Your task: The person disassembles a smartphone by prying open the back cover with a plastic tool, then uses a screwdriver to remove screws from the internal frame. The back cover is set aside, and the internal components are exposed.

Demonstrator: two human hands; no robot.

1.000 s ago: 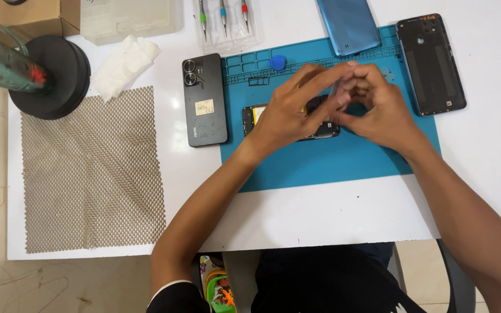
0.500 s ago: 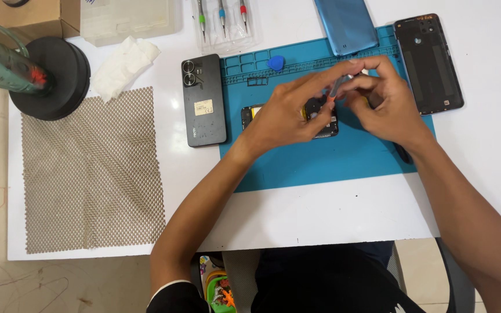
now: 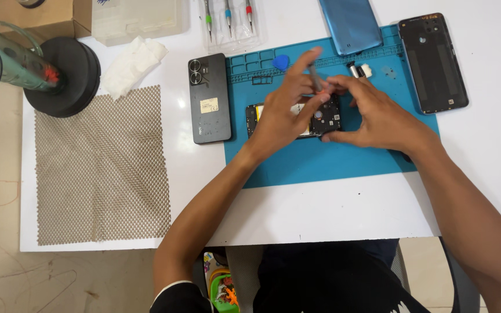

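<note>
An opened phone (image 3: 326, 119) with its circuit board showing lies on the blue work mat (image 3: 320, 165). My left hand (image 3: 285, 110) rests over the phone and pinches a thin grey screwdriver (image 3: 315, 78) upright above the board. My right hand (image 3: 375, 113) sits at the phone's right end, fingers curled around its edge, fingertips meeting the tool near the top. Much of the phone is hidden under both hands.
A black phone (image 3: 209, 98) lies face down left of the mat. A blue back cover (image 3: 350, 24) and a black back cover (image 3: 433, 62) lie at the top right. A blue pick (image 3: 280, 61), screwdriver set (image 3: 227, 14), tissue (image 3: 131, 64), mesh pad (image 3: 101, 165) and black stand (image 3: 65, 75) are around.
Both hands have shifted slightly up over the phone. The left hand's fingers have lifted and the screwdriver now stands more upright between the hands.
</note>
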